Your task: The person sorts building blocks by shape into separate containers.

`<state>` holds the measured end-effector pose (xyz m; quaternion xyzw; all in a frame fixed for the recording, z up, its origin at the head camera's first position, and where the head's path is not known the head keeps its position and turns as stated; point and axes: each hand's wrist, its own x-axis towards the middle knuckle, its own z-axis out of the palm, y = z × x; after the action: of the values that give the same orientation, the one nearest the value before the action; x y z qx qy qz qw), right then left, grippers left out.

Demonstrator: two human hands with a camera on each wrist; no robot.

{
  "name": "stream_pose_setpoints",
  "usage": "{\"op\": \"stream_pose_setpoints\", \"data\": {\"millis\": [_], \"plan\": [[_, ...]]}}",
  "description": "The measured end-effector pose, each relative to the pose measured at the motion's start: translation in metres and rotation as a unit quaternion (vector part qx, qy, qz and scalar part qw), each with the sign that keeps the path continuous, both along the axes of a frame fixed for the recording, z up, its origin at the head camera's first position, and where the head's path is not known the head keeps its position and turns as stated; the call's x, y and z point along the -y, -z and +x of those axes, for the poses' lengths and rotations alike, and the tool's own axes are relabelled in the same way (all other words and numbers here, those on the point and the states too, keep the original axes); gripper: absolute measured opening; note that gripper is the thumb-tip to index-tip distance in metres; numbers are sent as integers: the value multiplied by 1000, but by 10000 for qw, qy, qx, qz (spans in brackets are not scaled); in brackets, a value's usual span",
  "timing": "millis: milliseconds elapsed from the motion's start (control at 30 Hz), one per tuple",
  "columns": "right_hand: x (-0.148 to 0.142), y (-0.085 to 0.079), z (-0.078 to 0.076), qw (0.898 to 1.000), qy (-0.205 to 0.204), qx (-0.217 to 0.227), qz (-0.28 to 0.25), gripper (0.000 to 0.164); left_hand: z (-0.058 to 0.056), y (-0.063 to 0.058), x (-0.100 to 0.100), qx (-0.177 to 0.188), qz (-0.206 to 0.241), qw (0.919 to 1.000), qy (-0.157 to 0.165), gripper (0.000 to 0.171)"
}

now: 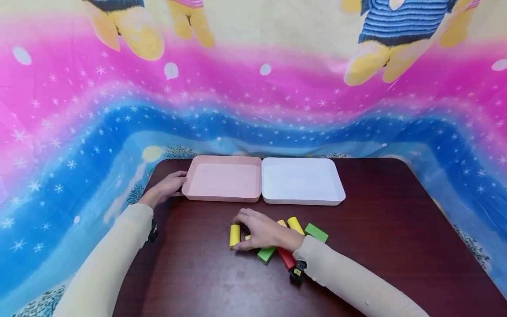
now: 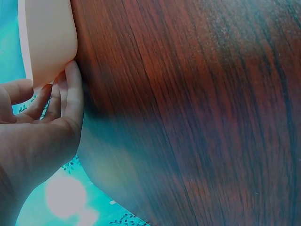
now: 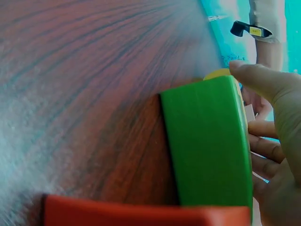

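Note:
My left hand (image 1: 169, 185) touches the left end of a pink tray (image 1: 223, 197), its fingertips against the outer wall. In the left wrist view the thumb lies by the rim and the other fingers (image 2: 73, 94) by the lower corner. My right hand (image 1: 259, 231) holds a yellow cylinder (image 1: 235, 237) lengthwise between thumb and finger, low over the table. Under this hand lie another yellow piece (image 1: 248, 237), a green block (image 1: 266, 254) and a red block (image 1: 287, 259), partly hidden. The right wrist view shows the green block (image 3: 207, 141) close up.
A white tray (image 1: 303, 201) stands against the pink tray's right side. Beyond my right wrist lie a yellow cylinder (image 1: 295, 225), a pale yellow piece (image 1: 281, 223) and a green block (image 1: 317, 232). A printed curtain (image 1: 253, 88) surrounds the dark wooden table (image 1: 190, 264).

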<state>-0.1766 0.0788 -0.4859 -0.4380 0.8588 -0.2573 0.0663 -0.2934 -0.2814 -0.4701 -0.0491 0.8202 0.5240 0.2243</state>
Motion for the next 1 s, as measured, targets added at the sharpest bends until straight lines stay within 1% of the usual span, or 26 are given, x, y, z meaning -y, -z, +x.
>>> {"op": "stream_pose_setpoints", "data": {"millis": [100,267,567,833,1000], "plan": [[1,1,1,9999,98,50,113,56,-1,0,0,13,24,10000,6,58],[3,1,2,9995,187,136,220,55,-1,0,0,43,37,10000,38,60],[6,-1,0,9990,153,-8,428,53,-1,0,1,68,5,10000,31,60],[6,-2,1,9988,167,31,457,54,0,1,2,29,-6,9999,105,60],[7,-2,0,9990,160,-26,418,53,-1,1,2,4,133,9997,193,60]]}}
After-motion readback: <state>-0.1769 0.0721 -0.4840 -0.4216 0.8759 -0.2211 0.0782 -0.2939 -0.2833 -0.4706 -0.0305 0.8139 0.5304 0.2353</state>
